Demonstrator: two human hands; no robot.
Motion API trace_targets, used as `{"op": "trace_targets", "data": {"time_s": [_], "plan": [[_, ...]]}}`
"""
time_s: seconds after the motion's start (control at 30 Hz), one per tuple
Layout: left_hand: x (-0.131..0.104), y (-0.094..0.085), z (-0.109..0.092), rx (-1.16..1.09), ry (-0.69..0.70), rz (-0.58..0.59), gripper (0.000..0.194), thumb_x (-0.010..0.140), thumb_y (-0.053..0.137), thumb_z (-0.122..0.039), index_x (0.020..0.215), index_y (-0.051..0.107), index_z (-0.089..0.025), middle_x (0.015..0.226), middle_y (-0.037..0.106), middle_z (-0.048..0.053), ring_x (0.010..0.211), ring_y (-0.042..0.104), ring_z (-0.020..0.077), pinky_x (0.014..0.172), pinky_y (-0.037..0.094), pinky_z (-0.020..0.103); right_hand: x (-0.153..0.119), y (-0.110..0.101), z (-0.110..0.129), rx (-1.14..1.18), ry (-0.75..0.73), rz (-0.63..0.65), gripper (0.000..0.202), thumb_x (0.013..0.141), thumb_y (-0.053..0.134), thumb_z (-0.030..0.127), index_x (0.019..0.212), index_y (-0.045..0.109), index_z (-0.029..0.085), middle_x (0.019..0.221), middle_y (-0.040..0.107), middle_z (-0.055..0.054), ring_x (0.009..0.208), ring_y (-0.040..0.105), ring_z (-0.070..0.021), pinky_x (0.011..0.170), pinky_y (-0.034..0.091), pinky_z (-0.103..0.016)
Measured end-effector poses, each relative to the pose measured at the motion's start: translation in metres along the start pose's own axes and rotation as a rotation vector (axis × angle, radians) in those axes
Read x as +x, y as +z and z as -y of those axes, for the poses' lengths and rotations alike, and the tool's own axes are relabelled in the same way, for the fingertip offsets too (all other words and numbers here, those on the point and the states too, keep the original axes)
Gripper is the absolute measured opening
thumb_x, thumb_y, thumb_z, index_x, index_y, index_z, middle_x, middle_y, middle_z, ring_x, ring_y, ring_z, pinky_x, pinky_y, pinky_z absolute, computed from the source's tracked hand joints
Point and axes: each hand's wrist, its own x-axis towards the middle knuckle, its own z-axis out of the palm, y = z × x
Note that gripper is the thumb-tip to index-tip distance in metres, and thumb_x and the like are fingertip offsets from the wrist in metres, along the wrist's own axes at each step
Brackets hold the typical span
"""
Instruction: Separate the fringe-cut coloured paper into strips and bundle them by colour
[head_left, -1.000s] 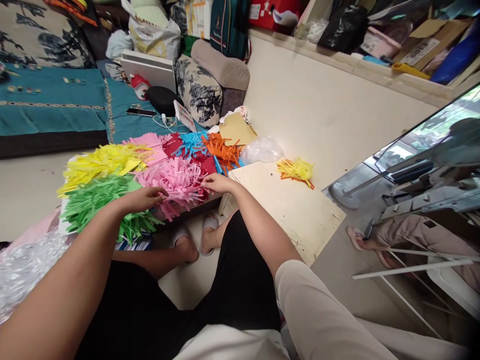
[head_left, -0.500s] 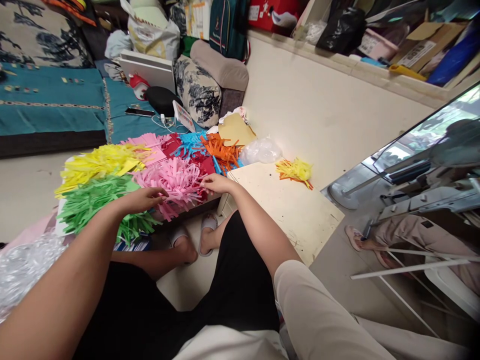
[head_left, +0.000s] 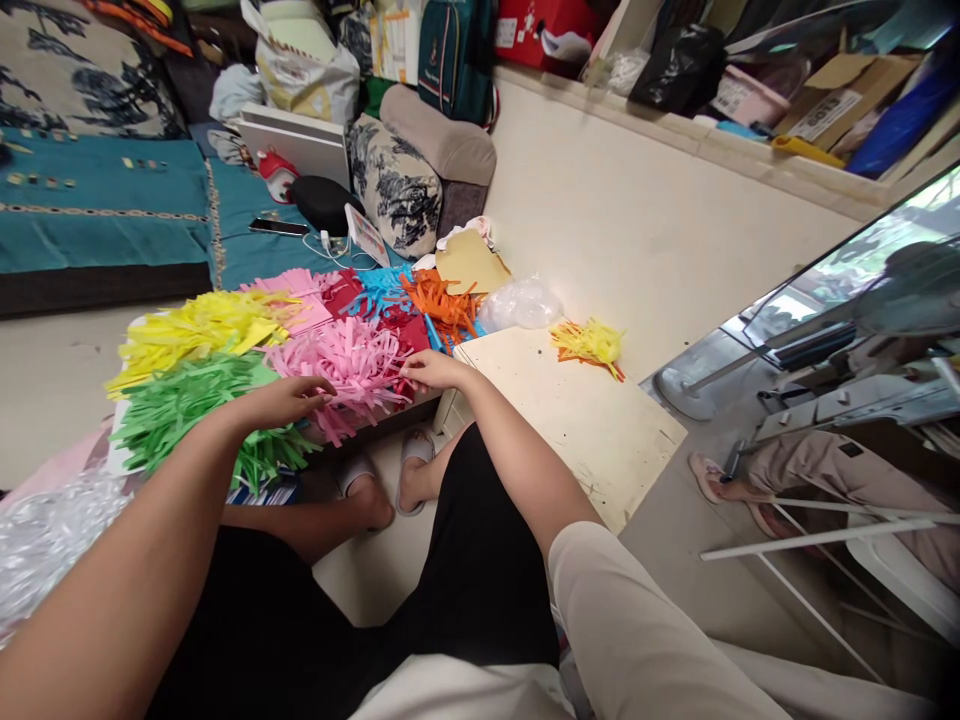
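Pink paper fringe (head_left: 349, 360), cut into many thin strips, lies in a loose heap in front of me. My left hand (head_left: 289, 400) is at its near left side, fingers bent and closed on the edge of the strips. At the right side, my right hand (head_left: 431, 370) has thumb and fingertips pinched together on strip ends. Green paper fringe (head_left: 195, 410) lies beneath and beside my left wrist, with yellow paper fringe (head_left: 187, 335) behind it. Orange paper fringe (head_left: 442, 305) and blue paper fringe (head_left: 382, 288) lie beyond my right hand.
A cream cabinet top (head_left: 555, 420) stands at my right, bearing a small yellow-orange tassel (head_left: 589, 342). Clear plastic (head_left: 521, 302) lies by the wall. The teal-covered seat (head_left: 97, 200) holds a phone (head_left: 277, 227) and cushions. Another person's leg (head_left: 810, 470) shows beyond a white folding frame (head_left: 817, 540).
Both hands stay at the pink paper fringe with almost no movement. The view has shifted very slightly.
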Motion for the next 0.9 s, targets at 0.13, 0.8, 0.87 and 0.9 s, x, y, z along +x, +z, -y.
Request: {"op": "trace_targets", "data": {"time_s": [0.13,0.8,0.87,0.9], "plan": [[0.0001,-0.0007,-0.0005,0.018,0.006,-0.002,0.092,0.065,0.067,-0.105,0.108,0.083,-0.024,0.104,0.089,0.013,0.099,0.086,0.0376,0.096,0.071,0.046,-0.0014,-0.0003,0.0012,0.003,-0.001,-0.006,0.032,0.111,0.075,0.009,0.081,0.068,0.017,0.061,0.067,0.006,0.052,0.061,-0.0097,0.06,0.049,-0.019],[0.0046,0.001,0.0044,0.006,0.004,0.008,0.097,0.061,0.067,-0.106,0.11,0.085,-0.024,0.108,0.09,0.018,0.102,0.086,0.0411,0.095,0.072,0.048,0.0032,0.0,-0.0059,0.009,-0.02,0.002,0.032,0.115,0.072,0.015,0.083,0.067,0.018,0.063,0.067,0.005,0.055,0.061,-0.0096,0.06,0.05,-0.017],[0.0043,0.0008,0.0041,0.008,0.011,-0.001,0.096,0.061,0.067,-0.106,0.109,0.084,-0.025,0.108,0.09,0.017,0.103,0.085,0.0413,0.095,0.071,0.047,0.0036,-0.0002,-0.0061,0.009,-0.024,0.004,0.033,0.115,0.072,0.014,0.082,0.067,0.018,0.063,0.067,0.005,0.055,0.061,-0.0096,0.06,0.05,-0.017],[0.004,0.0006,0.0039,0.012,0.016,-0.007,0.095,0.062,0.068,-0.106,0.108,0.084,-0.025,0.108,0.09,0.017,0.103,0.085,0.0413,0.096,0.071,0.047,0.0036,-0.0002,-0.006,0.01,-0.025,0.004,0.034,0.114,0.072,0.013,0.082,0.067,0.018,0.063,0.067,0.005,0.054,0.061,-0.0096,0.06,0.05,-0.017]]}}
